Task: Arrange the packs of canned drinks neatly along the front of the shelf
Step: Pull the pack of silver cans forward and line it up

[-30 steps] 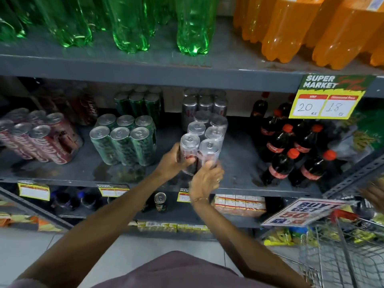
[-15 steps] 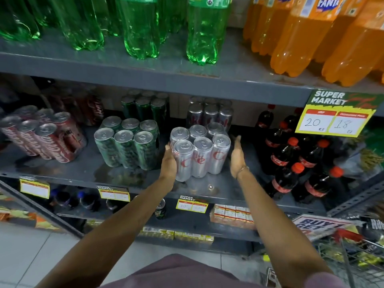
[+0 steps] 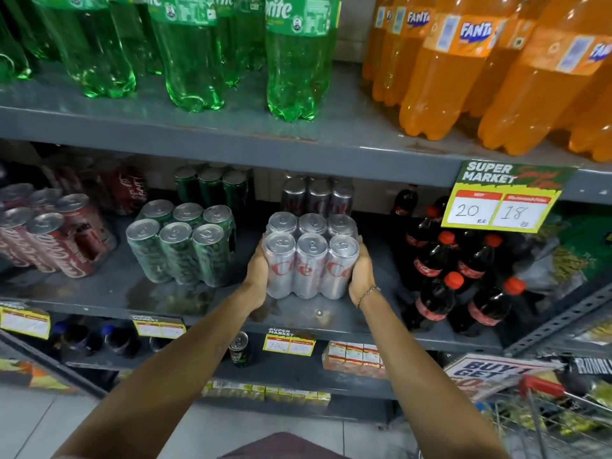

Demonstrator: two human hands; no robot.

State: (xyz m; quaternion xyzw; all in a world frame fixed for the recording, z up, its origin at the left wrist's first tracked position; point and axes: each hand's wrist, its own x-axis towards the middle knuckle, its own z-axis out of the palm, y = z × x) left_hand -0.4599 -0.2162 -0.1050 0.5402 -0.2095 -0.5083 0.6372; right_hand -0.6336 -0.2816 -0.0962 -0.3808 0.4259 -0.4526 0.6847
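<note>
Silver six-pack (image 3: pixel 311 256) upright near the shelf (image 3: pixel 331 321) front edge, now clasped on both sides by left hand (image 3: pixel 257 276) and right hand (image 3: pixel 362 270); half a second earlier the right hand stood apart, open.

six-pack of cans (image 3: pixel 311 260) on middle shelf (image 3: pixel 331 321) near front edge, left hand (image 3: pixel 257 276) and right hand (image 3: pixel 361 271) pressed to its sides. second pack (image 3: pixel 180 246) to left, third pack (image 3: pixel 49 233) further left. more cans (image 3: pixel 316 193) behind. small bottles (image 3: pixel 463 276) to right. large bottles (image 3: pixel 298 58) on shelf above.
</note>
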